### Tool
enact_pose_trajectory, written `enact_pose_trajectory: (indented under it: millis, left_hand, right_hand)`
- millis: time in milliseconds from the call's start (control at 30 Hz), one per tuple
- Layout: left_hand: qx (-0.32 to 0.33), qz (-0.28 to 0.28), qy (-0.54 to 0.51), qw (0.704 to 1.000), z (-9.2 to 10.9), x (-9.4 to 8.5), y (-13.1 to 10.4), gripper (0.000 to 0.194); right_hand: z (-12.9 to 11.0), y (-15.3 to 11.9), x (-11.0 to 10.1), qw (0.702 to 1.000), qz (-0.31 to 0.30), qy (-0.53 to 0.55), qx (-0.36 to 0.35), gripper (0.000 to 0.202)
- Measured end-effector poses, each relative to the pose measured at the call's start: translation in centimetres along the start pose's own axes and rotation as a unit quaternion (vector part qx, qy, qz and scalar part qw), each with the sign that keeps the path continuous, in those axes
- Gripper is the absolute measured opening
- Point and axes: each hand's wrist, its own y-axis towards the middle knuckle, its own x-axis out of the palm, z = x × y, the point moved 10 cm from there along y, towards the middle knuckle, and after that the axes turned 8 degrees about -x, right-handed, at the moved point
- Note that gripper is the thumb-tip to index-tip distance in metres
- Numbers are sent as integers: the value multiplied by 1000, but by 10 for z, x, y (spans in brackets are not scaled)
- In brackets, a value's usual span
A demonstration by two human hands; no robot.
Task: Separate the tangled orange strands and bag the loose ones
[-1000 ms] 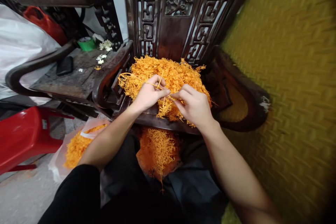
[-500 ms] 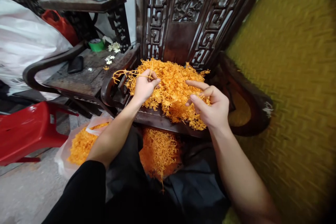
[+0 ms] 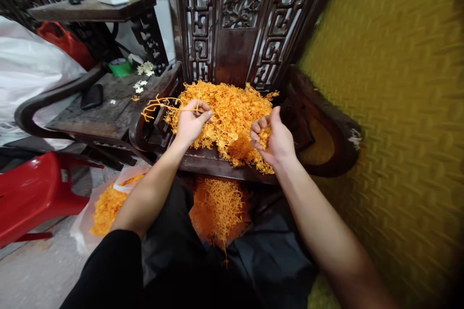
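My left hand pinches a thin orange branching stem between thumb and fingers. Its bare, forked ends stick out to the left, over the chair arm. To the right, my right hand is turned with the thumb up and the fingers curled in loosely. Orange bits show between its fingers and palm, in front of the pile. A heap of orange plastic-looking flower pieces covers the dark wooden chair seat behind both hands. Below, between my knees, an orange-red container holds bare orange stems.
A clear plastic bag of orange pieces stands on the floor at left, beside a red plastic stool. Another wooden chair bears a black wallet-like item, green tape and white flowers. A yellow woven surface rises at right.
My right hand has turned thumb-up and curled its fingers; before, its index finger pointed left over the pile. My left hand still pinches the stem. The whole view has shifted slightly.
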Motion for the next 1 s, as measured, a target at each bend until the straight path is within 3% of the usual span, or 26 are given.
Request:
enact_pose_trajectory:
  millis: [100, 167, 300, 367, 433, 500, 567, 633, 700, 800, 867, 1000]
  left_hand:
    - [-4, 15, -3, 1000, -1, -5, 2, 25]
    - [-3, 23, -3, 1000, -1, -5, 1, 23]
    - [-2, 28, 33, 999, -5, -1, 2, 15]
    - [1, 64, 59, 996, -10, -9, 8, 16]
    - [-4, 134, 61, 989, -18, -28, 15, 21]
    - [-16, 192, 53, 980, -25, -46, 20, 23]
    - [-27, 196, 51, 979, -29, -52, 22, 22]
    - [-23, 168, 52, 984, -25, -46, 20, 20]
    - [-11, 150, 52, 987, -17, -38, 14, 18]
    - [9, 149, 50, 988, -4, -31, 2, 18]
    - [18, 145, 55, 988, 2, -27, -4, 17]
    - [52, 117, 122, 984, 13, -15, -12, 15]
  right_hand:
    - [4, 0, -2, 995, -6, -100, -20, 56]
    - [8, -2, 6, 984, -43, -170, -29, 55]
    - [-2, -16, 38, 929, -143, -323, -107, 45]
    - [-33, -28, 44, 895, -106, -370, -224, 43]
    - [-73, -47, 34, 861, 3, -361, -358, 40]
    - [-92, -60, 21, 851, 68, -320, -411, 34]
    - [-80, -48, 18, 892, 34, -288, -346, 30]
    - [-48, -30, 23, 936, -49, -269, -222, 26]
    - [-16, -19, 27, 958, -103, -244, -113, 28]
    - [16, -12, 30, 969, -125, -212, -18, 35]
    - [29, -13, 34, 969, -135, -205, 19, 50]
    - [42, -21, 47, 954, -187, -234, 33, 56]
